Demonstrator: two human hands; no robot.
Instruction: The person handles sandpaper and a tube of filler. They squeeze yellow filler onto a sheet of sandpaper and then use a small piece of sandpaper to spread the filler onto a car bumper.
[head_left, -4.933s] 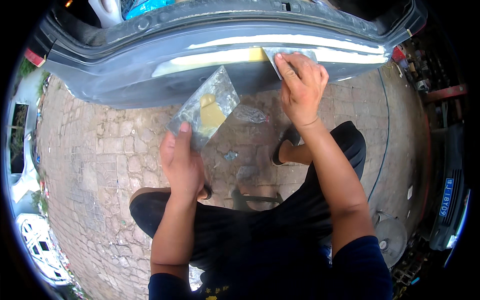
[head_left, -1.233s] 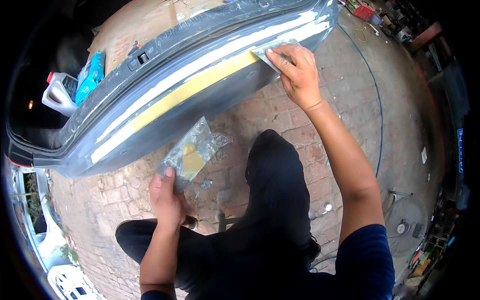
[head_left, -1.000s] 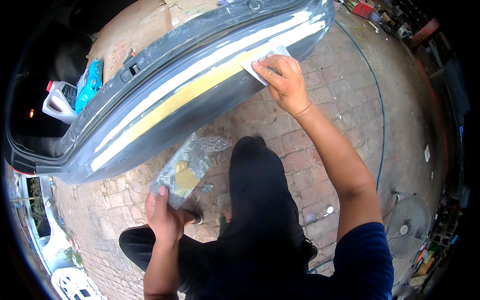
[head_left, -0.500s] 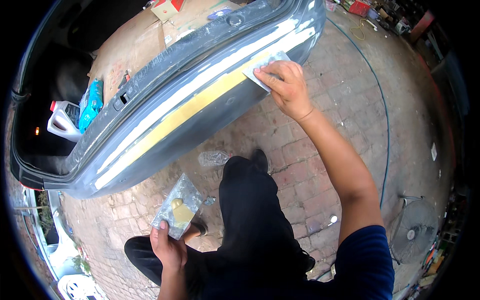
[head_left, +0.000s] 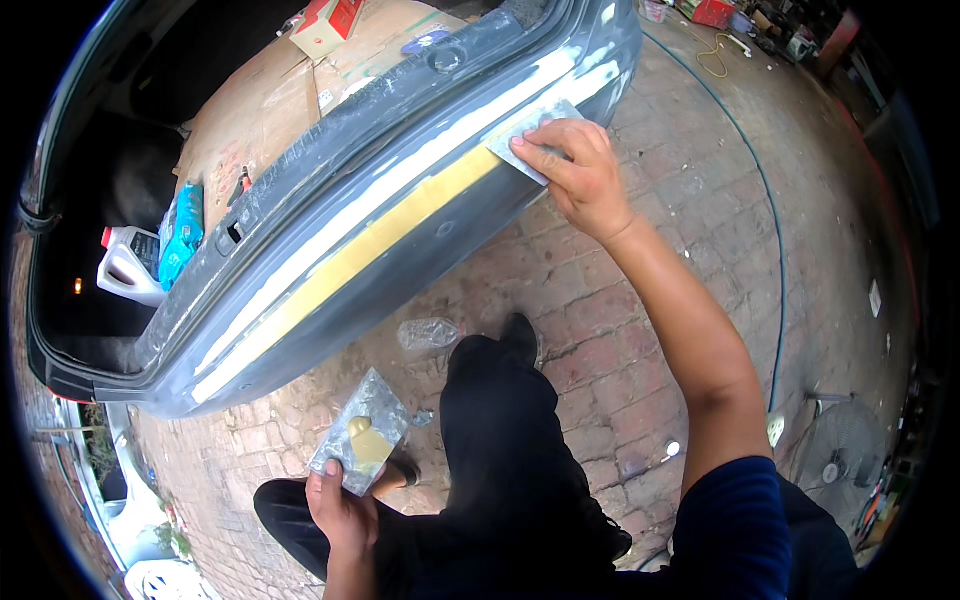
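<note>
Ground: brick paving (head_left: 640, 290) under us, open car boot at 10 o'clock.
Bumper (head_left: 330, 300): grey, running from 8 to 1 o'clock, with a yellow filler band (head_left: 380, 235) below a white strip.
Right hand (head_left: 575, 175): at 1 o'clock, our fingers pressed flat on a spreader (head_left: 525, 135) against the bumper at the band's end.
Left hand (head_left: 340, 510): at 7 o'clock, we grip a metal plate (head_left: 360, 445) bearing a yellow filler dab, held well clear of the bumper.
Boot: white jug (head_left: 125, 270), blue pack (head_left: 182, 235), cardboard (head_left: 270, 100).
</note>
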